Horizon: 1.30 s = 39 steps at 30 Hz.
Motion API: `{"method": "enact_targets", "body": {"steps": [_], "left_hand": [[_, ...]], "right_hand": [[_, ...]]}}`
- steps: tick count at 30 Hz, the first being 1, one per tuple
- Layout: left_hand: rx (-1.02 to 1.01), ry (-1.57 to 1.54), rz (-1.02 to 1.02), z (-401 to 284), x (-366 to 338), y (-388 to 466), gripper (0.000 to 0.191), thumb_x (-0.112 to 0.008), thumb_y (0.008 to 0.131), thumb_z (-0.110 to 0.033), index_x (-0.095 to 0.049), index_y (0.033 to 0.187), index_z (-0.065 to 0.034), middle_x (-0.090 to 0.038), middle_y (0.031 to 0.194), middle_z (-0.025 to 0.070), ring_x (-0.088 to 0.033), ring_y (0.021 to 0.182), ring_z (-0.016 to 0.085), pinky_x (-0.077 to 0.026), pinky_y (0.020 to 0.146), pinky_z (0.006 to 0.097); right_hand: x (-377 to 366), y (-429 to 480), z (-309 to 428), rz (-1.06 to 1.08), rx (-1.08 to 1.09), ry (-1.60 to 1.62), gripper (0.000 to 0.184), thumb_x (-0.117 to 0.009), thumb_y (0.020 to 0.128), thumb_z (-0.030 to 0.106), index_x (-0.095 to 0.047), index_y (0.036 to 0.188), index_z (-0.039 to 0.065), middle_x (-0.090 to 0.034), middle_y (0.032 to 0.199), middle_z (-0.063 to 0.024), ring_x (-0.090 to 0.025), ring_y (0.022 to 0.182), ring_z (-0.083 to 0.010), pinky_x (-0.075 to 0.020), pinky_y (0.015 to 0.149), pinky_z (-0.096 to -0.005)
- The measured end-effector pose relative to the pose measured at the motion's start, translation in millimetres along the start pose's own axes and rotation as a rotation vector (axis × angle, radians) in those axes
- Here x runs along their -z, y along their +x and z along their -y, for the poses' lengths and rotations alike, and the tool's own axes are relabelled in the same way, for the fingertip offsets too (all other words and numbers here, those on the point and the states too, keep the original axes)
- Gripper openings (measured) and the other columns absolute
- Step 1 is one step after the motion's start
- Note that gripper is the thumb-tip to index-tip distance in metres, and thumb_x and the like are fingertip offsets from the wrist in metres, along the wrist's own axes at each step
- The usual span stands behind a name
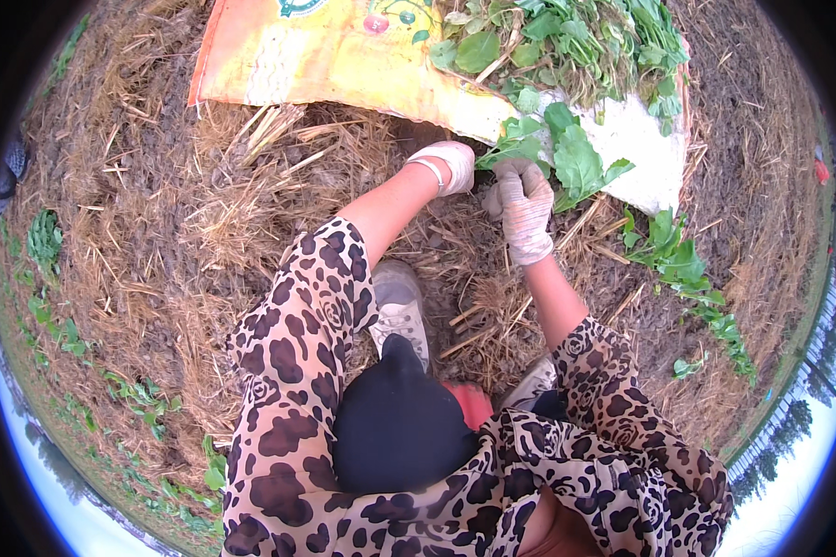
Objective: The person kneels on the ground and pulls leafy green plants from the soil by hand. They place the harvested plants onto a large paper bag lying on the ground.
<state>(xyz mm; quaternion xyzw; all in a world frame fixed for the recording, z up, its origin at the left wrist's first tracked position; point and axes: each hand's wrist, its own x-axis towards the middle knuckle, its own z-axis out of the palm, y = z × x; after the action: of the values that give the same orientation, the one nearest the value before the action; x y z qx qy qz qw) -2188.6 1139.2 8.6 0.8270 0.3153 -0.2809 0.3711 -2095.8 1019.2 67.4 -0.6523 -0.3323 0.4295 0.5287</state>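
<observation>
My left hand (pixel 453 166), in a pale knitted glove, reaches down at the lower edge of an orange and white woven sack (pixel 306 63). Its fingertips are hidden; the stem end of a leafy green plant (pixel 517 143) lies right beside them. Close by on the right is my right hand (pixel 524 209), in a soiled glove with its fingers curled. Broad leaves of another green plant (pixel 579 159) spread behind and beside it, partly over the sack. Whether stems are inside either hand is hidden. A heap of pulled leafy greens (pixel 578 49) rests on the sack.
Dry straw (pixel 216 216) covers the muddy soil around my shoes (pixel 400 306). A row of green plants (pixel 683 264) runs toward the lower right; more plants (pixel 139 404) grow at the left. A red object (pixel 470 404) shows between my legs. Dark fabric (pixel 10 170) appears at the far left.
</observation>
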Motion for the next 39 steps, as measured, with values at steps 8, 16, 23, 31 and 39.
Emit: {"method": "enact_targets", "body": {"steps": [8,16,23,31,39], "left_hand": [[0.004,-0.131,-0.289,15,-17,-2,0.027,-0.064,0.075,-0.016,-0.071,0.096,-0.0016,-0.067,0.095,0.0237,-0.067,0.090,0.037,-0.053,0.082,0.0422],[0.078,-0.292,-0.320,12,-18,-13,0.031,-0.060,0.073,-0.011,-0.068,0.101,-0.0018,-0.066,0.101,0.0245,-0.064,0.097,0.038,-0.052,0.086,0.0436],[0.040,-0.444,-0.298,13,-11,-25,0.039,-0.065,0.074,-0.022,-0.067,0.107,-0.0025,-0.065,0.102,0.0256,-0.063,0.098,0.040,-0.051,0.086,0.0418],[-0.031,-0.496,-0.167,22,-12,-20,0.058,-0.073,0.069,-0.030,-0.060,0.116,0.0010,-0.065,0.104,0.0268,-0.064,0.098,0.039,-0.050,0.087,0.0397],[0.010,-0.672,-0.343,27,-44,-25,0.052,-0.075,0.072,-0.024,-0.061,0.117,-0.0022,-0.067,0.105,0.0207,-0.064,0.098,0.036,-0.050,0.087,0.0392]], "right_hand": [[18,-3,87,-0.048,0.152,0.374,0.017,-0.053,0.098,0.019,-0.056,0.098,0.002,-0.036,0.054,0.0024,-0.033,0.044,-0.0088,-0.0354,0.044,-0.0294],[27,-11,25,0.525,-0.421,-1.238,0.067,-0.066,0.082,0.040,-0.044,0.123,-0.008,-0.064,0.101,-0.0312,-0.063,0.099,-0.0414,-0.0493,0.088,-0.0459],[2,24,-15,0.600,-0.366,-1.294,0.039,-0.053,0.088,0.021,-0.053,0.117,-0.004,-0.062,0.107,-0.0317,-0.063,0.100,-0.0412,-0.0503,0.086,-0.0474],[-12,51,-42,0.654,-0.377,-1.303,0.027,-0.054,0.084,0.017,-0.072,0.095,0.000,-0.068,0.102,-0.0241,-0.067,0.096,-0.0360,-0.0533,0.083,-0.0451],[16,31,27,0.726,-0.375,-1.033,0.036,-0.052,0.088,0.026,-0.064,0.108,-0.001,-0.067,0.096,-0.0246,-0.067,0.089,-0.0347,-0.0531,0.079,-0.0412]]}}
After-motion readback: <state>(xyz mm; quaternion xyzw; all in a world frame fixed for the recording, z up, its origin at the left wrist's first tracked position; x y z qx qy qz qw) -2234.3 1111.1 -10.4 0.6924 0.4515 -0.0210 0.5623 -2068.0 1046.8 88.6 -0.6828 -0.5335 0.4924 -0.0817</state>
